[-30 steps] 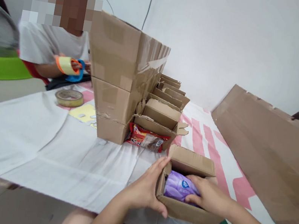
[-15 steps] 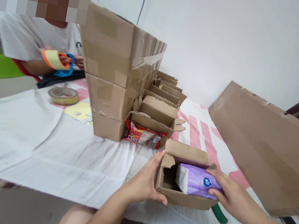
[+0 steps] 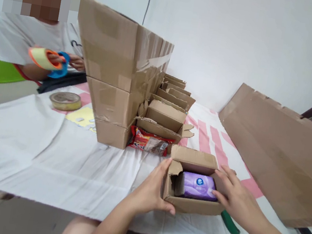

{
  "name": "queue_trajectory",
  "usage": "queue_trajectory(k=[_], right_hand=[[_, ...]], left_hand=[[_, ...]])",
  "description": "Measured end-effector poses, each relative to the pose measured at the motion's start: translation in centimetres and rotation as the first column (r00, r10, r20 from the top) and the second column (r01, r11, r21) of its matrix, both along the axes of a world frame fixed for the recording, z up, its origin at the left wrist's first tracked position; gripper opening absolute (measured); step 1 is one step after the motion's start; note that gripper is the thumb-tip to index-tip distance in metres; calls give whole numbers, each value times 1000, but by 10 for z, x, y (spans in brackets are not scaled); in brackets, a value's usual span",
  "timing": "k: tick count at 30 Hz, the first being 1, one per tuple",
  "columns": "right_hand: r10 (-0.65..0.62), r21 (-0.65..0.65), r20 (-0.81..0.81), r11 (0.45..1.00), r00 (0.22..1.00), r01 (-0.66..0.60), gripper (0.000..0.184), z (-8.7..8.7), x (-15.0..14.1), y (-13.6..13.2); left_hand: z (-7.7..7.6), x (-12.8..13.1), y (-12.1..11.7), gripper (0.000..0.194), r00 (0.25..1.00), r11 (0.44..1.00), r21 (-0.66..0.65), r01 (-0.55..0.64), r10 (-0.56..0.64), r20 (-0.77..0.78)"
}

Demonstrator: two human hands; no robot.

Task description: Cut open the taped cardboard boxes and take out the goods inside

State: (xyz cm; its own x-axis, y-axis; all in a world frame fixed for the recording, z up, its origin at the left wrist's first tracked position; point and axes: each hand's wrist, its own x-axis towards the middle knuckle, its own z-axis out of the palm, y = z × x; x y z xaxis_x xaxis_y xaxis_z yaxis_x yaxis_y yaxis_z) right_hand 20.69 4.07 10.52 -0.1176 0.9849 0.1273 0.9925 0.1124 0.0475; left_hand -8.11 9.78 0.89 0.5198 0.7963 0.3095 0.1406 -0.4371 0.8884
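Observation:
A small open cardboard box (image 3: 193, 206) lies in front of me on the cloth, its flaps up. Inside it, flat and label upward, is a purple pack of tissues (image 3: 196, 187). My left hand (image 3: 154, 190) clasps the box's left end, thumb on the front wall and fingers along the side. At the right end, my right hand (image 3: 231, 191) has its fingers apart over the edge and flap. Its thumb touches the right end of the tissue pack, which it does not grasp.
Stacked cardboard boxes (image 3: 109, 81) stand left of centre, beside a red snack packet (image 3: 151, 142) and more open boxes (image 3: 161, 120). A tape roll (image 3: 65, 100), a green-handled tool (image 3: 230, 223) and a cardboard panel (image 3: 281, 154) lie around. Another person (image 3: 37, 41) sits at left, handling tape rolls.
The tissue pack has gone from tilted and partly sticking out to lying flat inside the box. My right hand has loosened its grip on it. The left hand keeps its place.

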Motion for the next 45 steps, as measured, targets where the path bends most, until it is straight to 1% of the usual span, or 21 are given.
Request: queue_trajectory(k=[2, 5, 6, 8, 10, 12, 13, 15, 17, 19, 20, 21, 23, 25, 29, 31, 32, 36, 38, 43, 45], right_hand=[[-52, 28, -30, 998, 998, 53, 61, -7, 9, 4], [-149, -143, -254, 983, 956, 115, 69, -19, 19, 8], [-186, -217, -367, 970, 911, 111, 70, -23, 20, 8], [-248, -317, -588, 946, 770, 63, 72, -30, 19, 6], [-263, -342, -743, 940, 615, -11, 71, -35, 16, 3], [-262, -338, -802, 940, 537, -47, 71, -39, 14, 1], [-265, -329, -796, 944, 544, -21, 74, -39, 14, 1], [-252, -239, -713, 965, 654, 112, 80, -37, 15, 3], [-169, -2, -567, 979, 806, 203, 79, -28, 14, 5], [-26, 193, -436, 974, 899, 122, 62, -15, 5, 7], [39, 197, -416, 979, 908, 48, 51, -9, -3, 9], [81, 138, -441, 990, 894, -22, 42, -4, -12, 10], [69, -95, -571, 984, 818, -149, 35, 1, -35, 13], [-5, -267, -713, 927, 701, -265, 39, -2, -57, 18], [-174, -343, -902, 845, 396, -411, 53, -13, -81, 26], [-294, -387, -918, 805, 265, -449, 61, -15, -83, 25], [-344, -410, -912, 784, 223, -466, 64, -15, -83, 24], [-461, -473, -871, 699, 166, -536, 62, -12, -83, 21], [-484, -489, -860, 686, 163, -538, 60, -12, -83, 21], [-419, -433, -899, 803, 128, -410, 48, -10, -81, 21], [-379, -381, -920, 811, 96, -443, 50, -9, -83, 20]], left_hand=[[0, 0, 0, 137, 1000, 1000, 2, 1, -1, -1], [0, 1, 1, 136, 1000, 1000, -2, 7, -7, -9], [0, 1, 1, 136, 1000, 1000, -7, 10, -10, -8], [0, 1, 1, 136, 1000, 1000, -23, 13, -13, 0], [0, 2, 1, 136, 1000, 999, -41, 14, -14, 15], [1, 2, 2, 137, 999, 998, -59, 21, -20, 28], [1, 3, 2, 138, 999, 997, -68, 25, -23, 35], [1, 3, 2, 139, 998, 996, -79, 32, -28, 51], [2, 4, 1, 139, 998, 997, -69, 32, -28, 62], [3, 5, -1, 139, 998, 999, -39, 33, -31, 59], [3, 6, -2, 139, 998, 999, -22, 33, -32, 55], [3, 7, -3, 139, 998, 999, -4, 35, -34, 50], [2, 9, -4, 139, 998, 999, 31, 41, -42, 45], [1, 11, -6, 139, 998, 997, 58, 46, -48, 42], [-2, 12, -5, 139, 999, 998, 56, 29, -31, 38], [-2, 12, -4, 140, 999, 998, 46, 30, -32, 37], [-3, 12, -4, 141, 998, 998, 45, 38, -40, 38], [-4, 13, -5, 142, 997, 996, 61, 64, -67, 49], [-4, 14, -5, 142, 997, 996, 63, 62, -65, 45], [-2, 15, -4, 143, 997, 998, 4, 61, -61, 49], [-3, 17, -4, 144, 997, 998, -23, 51, -49, 57]])
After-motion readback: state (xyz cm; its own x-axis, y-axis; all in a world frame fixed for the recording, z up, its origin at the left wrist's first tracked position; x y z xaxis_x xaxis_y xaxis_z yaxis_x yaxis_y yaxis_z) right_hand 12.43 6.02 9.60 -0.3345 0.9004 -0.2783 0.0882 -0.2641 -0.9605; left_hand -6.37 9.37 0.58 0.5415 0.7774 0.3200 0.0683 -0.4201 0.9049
